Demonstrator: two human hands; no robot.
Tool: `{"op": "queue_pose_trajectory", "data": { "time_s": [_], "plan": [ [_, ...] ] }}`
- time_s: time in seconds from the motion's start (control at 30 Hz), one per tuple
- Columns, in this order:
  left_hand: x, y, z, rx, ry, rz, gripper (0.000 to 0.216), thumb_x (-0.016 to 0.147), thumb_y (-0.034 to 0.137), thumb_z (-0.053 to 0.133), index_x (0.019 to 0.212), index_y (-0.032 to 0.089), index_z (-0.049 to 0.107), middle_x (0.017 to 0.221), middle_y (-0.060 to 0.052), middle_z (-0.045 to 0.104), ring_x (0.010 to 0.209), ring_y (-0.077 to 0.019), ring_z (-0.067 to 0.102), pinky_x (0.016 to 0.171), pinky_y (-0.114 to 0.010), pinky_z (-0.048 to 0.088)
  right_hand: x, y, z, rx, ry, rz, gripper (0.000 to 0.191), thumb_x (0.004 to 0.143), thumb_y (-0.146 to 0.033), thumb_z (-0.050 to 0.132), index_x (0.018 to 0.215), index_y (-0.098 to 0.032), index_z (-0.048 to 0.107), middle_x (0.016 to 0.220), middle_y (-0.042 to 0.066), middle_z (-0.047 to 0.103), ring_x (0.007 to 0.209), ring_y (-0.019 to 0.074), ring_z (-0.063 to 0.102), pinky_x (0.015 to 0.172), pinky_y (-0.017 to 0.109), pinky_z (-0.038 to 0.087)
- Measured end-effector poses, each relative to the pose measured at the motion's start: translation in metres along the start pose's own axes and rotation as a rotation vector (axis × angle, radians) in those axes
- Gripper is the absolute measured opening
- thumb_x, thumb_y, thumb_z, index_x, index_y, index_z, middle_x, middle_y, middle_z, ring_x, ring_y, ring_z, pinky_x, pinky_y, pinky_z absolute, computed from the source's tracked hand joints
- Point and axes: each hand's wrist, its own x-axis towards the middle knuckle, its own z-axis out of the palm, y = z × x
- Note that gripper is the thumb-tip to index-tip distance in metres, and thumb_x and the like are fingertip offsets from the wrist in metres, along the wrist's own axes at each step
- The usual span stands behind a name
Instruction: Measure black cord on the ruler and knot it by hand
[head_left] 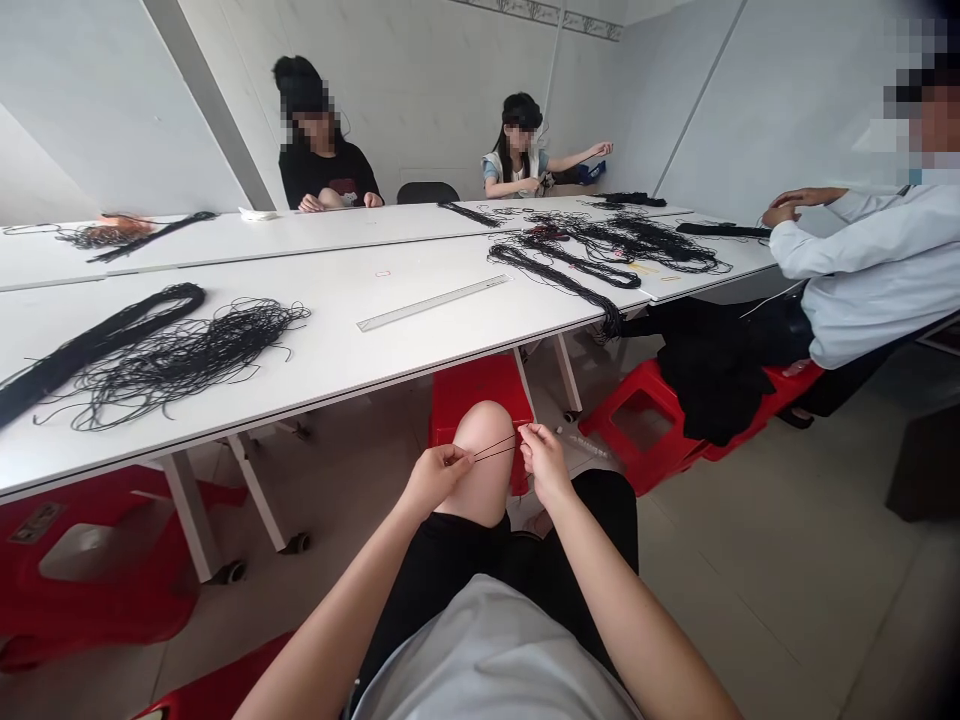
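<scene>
Above my raised bare knee, a thin black cord (495, 450) runs in two strands between my hands. My left hand (442, 474) pinches one end of it with thumb and fingers closed. The other end is pinched in my right hand (543, 460), whose fingers are curled. Whether the strands are knotted or looped inside the fingers is too small to make out. On the white table (330, 370) to the left lie a loose tangle of black cord (202, 350) and a thicker black hank (112, 330). A clear ruler (435, 303) lies beyond my hands.
More black cord bundles (630, 240) are spread at the table's right end. Orange cords (112, 234) lie at the far left. Red stools (637, 420) stand under and beside the table. Two people sit across, and a person in a white shirt (870, 260) sits at right.
</scene>
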Motion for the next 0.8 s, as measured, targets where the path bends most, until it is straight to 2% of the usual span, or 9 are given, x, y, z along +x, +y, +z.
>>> {"op": "queue_pose_trajectory", "data": {
  "time_s": [0.1, 0.2, 0.3, 0.33, 0.4, 0.5, 0.57, 0.7, 0.8],
  "plan": [
    [0.005, -0.006, -0.003, -0.022, -0.02, -0.023, 0.036, 0.068, 0.05, 0.066, 0.073, 0.014, 0.069, 0.061, 0.0, 0.056, 0.057, -0.012, 0.042, 0.054, -0.024, 0.028, 0.012, 0.011, -0.01, 0.003, 0.032, 0.035, 0.032, 0.065, -0.043, 0.071, 0.073, -0.019, 0.052, 0.047, -0.011, 0.033, 0.04, 0.0036, 0.019, 0.038, 0.018, 0.012],
    [0.0, -0.001, -0.007, -0.085, -0.083, -0.067, 0.041, 0.072, 0.052, 0.062, 0.079, 0.013, 0.071, 0.069, -0.003, 0.06, 0.055, -0.0102, 0.04, 0.053, -0.023, 0.029, 0.007, 0.005, -0.016, 0.034, 0.056, 0.03, 0.032, 0.066, -0.043, 0.071, 0.076, -0.019, 0.052, 0.047, -0.011, 0.031, 0.041, 0.0039, 0.019, 0.038, 0.017, 0.012],
    [-0.015, 0.015, -0.013, -0.25, -0.205, -0.105, 0.038, 0.074, 0.047, 0.063, 0.087, 0.012, 0.071, 0.079, -0.006, 0.062, 0.058, -0.0094, 0.04, 0.053, -0.022, 0.03, -0.01, -0.023, -0.02, 0.079, 0.063, -0.013, 0.031, 0.069, -0.043, 0.07, 0.081, -0.02, 0.053, 0.05, -0.011, 0.029, 0.043, 0.0045, 0.021, 0.039, 0.017, 0.015],
    [-0.022, 0.024, -0.015, -0.289, -0.244, -0.074, 0.036, 0.076, 0.044, 0.063, 0.088, 0.012, 0.071, 0.082, -0.007, 0.062, 0.059, -0.0094, 0.041, 0.054, -0.022, 0.031, -0.017, -0.037, -0.02, 0.096, 0.054, -0.039, 0.029, 0.071, -0.042, 0.07, 0.083, -0.02, 0.054, 0.05, -0.011, 0.029, 0.043, 0.0045, 0.021, 0.039, 0.017, 0.016],
    [-0.037, 0.041, -0.018, -0.325, -0.282, -0.032, 0.025, 0.076, 0.039, 0.066, 0.081, 0.015, 0.072, 0.087, -0.007, 0.063, 0.064, -0.01, 0.043, 0.057, -0.021, 0.033, -0.034, -0.067, -0.021, 0.151, -0.009, -0.138, 0.023, 0.075, -0.036, 0.07, 0.085, -0.019, 0.057, 0.052, -0.009, 0.031, 0.044, 0.0043, 0.021, 0.04, 0.017, 0.018],
    [-0.056, 0.066, -0.019, -0.367, -0.27, 0.019, 0.018, 0.074, 0.033, 0.07, 0.084, 0.018, 0.072, 0.083, -0.004, 0.064, 0.074, -0.012, 0.05, 0.065, -0.021, 0.036, -0.059, -0.105, -0.018, 0.17, -0.033, -0.255, 0.014, 0.079, -0.029, 0.068, 0.085, -0.019, 0.06, 0.054, -0.008, 0.03, 0.047, 0.0046, 0.023, 0.041, 0.016, 0.021],
    [-0.065, 0.078, -0.018, -0.391, -0.259, 0.057, 0.016, 0.074, 0.031, 0.071, 0.083, 0.018, 0.071, 0.081, -0.004, 0.064, 0.075, -0.0128, 0.052, 0.068, -0.022, 0.038, -0.072, -0.121, -0.015, 0.176, -0.025, -0.301, 0.011, 0.081, -0.027, 0.067, 0.084, -0.019, 0.06, 0.056, -0.008, 0.029, 0.048, 0.0046, 0.024, 0.042, 0.015, 0.022],
    [-0.076, 0.088, -0.016, -0.4, -0.228, 0.107, 0.015, 0.073, 0.031, 0.072, 0.079, 0.017, 0.07, 0.079, -0.003, 0.065, 0.076, -0.0135, 0.055, 0.071, -0.023, 0.04, -0.087, -0.128, -0.011, 0.168, -0.031, -0.342, 0.007, 0.084, -0.026, 0.063, 0.084, -0.02, 0.059, 0.057, -0.008, 0.026, 0.048, 0.005, 0.022, 0.042, 0.015, 0.022],
    [-0.081, 0.091, -0.017, -0.383, -0.213, 0.13, 0.015, 0.074, 0.031, 0.071, 0.08, 0.017, 0.069, 0.08, -0.003, 0.065, 0.076, -0.0135, 0.056, 0.072, -0.024, 0.041, -0.085, -0.123, -0.013, 0.063, -0.027, -0.368, 0.009, 0.087, -0.03, 0.058, 0.087, -0.021, 0.058, 0.057, -0.007, 0.029, 0.047, 0.0056, 0.027, 0.042, 0.017, 0.025]
  ]
}}
